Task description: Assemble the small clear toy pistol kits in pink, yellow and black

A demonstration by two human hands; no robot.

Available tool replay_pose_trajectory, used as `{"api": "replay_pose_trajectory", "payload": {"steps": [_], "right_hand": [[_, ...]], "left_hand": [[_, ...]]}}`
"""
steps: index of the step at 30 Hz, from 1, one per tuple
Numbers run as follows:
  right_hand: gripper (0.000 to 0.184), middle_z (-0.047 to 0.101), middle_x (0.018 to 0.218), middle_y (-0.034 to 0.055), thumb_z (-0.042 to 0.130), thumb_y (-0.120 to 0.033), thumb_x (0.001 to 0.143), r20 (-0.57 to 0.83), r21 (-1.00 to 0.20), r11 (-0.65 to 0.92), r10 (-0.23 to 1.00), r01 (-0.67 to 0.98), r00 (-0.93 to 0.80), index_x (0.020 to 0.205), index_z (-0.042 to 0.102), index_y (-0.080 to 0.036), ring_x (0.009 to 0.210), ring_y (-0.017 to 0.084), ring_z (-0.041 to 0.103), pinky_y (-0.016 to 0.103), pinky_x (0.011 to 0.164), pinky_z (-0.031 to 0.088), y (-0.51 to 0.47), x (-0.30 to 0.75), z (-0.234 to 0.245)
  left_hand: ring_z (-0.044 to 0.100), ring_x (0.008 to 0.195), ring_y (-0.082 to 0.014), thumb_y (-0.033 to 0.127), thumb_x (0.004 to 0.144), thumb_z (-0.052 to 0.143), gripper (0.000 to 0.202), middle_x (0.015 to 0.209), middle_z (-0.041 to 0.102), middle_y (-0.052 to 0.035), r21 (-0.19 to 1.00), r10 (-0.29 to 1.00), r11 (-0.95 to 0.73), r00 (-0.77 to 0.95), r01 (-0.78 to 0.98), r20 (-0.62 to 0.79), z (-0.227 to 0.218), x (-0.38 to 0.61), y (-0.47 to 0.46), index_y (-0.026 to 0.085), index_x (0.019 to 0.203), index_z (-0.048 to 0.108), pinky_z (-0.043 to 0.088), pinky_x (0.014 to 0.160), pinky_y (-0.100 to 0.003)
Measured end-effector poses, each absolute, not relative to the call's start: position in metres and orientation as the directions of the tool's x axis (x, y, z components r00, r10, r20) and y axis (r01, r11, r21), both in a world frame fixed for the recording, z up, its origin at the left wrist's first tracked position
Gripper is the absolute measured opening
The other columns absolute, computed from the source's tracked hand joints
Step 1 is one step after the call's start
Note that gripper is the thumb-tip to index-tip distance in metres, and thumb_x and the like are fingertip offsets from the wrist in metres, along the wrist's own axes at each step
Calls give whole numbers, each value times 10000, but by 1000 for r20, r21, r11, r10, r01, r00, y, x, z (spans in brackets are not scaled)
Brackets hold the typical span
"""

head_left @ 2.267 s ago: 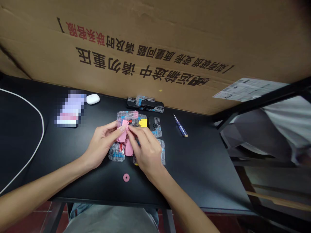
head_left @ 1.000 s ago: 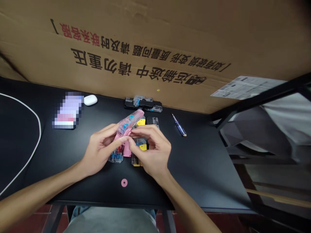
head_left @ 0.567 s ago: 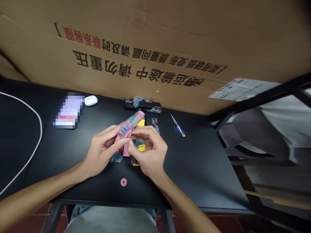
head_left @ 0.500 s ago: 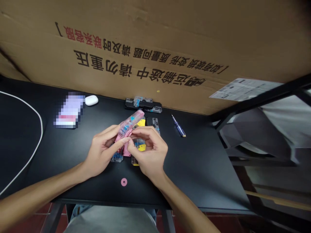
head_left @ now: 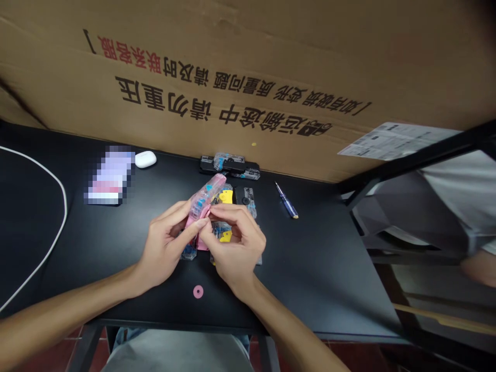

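A pink-and-clear plastic toy with blue bits inside is tilted up between my two hands. My left hand is closed round its lower left side, thumb along the near edge. My right hand pinches its lower right edge, thumb and forefinger close to the left thumb. Whatever lies between those fingertips is hidden. Beneath and behind the hands are clear pieces with yellow parts and a clear-and-black piece, partly covered. A small pink ring lies nearer me on the table.
Clear-and-black pieces are stacked against a large cardboard box at the back. A screwdriver lies to the right. On the left are a blurred-out phone, a white case and a white cable. Another person's arm shows at far right.
The toy has tipped slightly left in my hands, and both hands keep their grip. At the far right another person's arm has come into view.
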State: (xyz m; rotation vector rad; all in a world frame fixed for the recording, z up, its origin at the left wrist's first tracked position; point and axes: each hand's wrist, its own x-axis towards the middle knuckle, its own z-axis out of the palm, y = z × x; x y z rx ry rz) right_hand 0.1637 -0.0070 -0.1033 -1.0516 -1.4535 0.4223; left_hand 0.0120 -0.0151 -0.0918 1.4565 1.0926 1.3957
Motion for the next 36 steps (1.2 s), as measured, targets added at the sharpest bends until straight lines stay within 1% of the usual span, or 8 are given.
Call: {"api": "replay_pose_trajectory", "payload": {"steps": [5,11,17,22,27,30,34,36], "right_hand": [[194,876,968,35,824,-75,945,717,-644,585,686,493,122,1005,804,-259,863,219,850,390,777,740,-5,161,-106],[245,889,984,33,830,-46,936,789,-546,627,607,555,91,1045,809,-264,845,211,870,365,759,760,-3,160,-107],[233,896,989,44,854,-45,921,802,-512,623,593,591,69,1032,806,-243,857,204,885,337,791,769,-2,163,-108],[331,908,1034,42,861,-31,903,827,-460,618,559,638,55,1127,824,-272,867,220,900,338,808,785,-5,163,-113],[448,917,1104,42,841,-23,918,825,-439,607,565,663,29,1258,827,-315,884,248,912,385,808,805,-9,163,-116],[440,918,1110,37,851,-23,920,822,-433,597,569,676,24,1247,830,-316,884,242,913,375,805,807,-10,164,-114],[418,919,1119,39,855,-21,926,816,-440,596,577,671,22,1228,833,-309,886,238,914,372,816,807,-10,165,-112],[401,920,1115,40,859,-21,926,817,-439,597,576,671,22,1209,835,-305,883,236,913,367,815,806,-10,164,-112]], "left_hand": [[818,1106,-197,269,1057,811,271,1242,880,-61,984,985,-170,-16,-44,169,-96,15,-15,238,1308,909,648,994,-250],[804,1064,-218,326,1034,837,253,1178,879,-65,989,993,-115,-22,-94,113,-96,15,-15,228,1251,925,653,980,-295],[779,968,-205,333,970,902,265,1043,854,-45,987,999,-44,-14,-157,42,-95,15,-13,218,1207,939,653,951,-299],[818,990,-222,336,945,937,286,1083,892,-53,972,1000,-15,8,-233,18,-93,17,-11,211,1202,934,683,976,-330],[837,953,-235,386,977,910,299,1110,908,-69,979,1000,-18,11,-201,21,-92,17,-12,202,1212,929,727,911,-354],[838,926,-233,400,1000,886,290,1055,903,-64,983,999,-25,18,-183,28,-93,16,-12,201,1206,932,735,883,-353],[846,982,-241,375,935,958,304,1061,903,-51,981,1000,-22,15,-191,25,-91,15,-11,218,1195,938,722,940,-342],[849,998,-239,360,938,955,296,1073,905,-45,982,1000,-21,15,-187,25,-90,15,-12,229,1203,939,718,952,-335]]}}
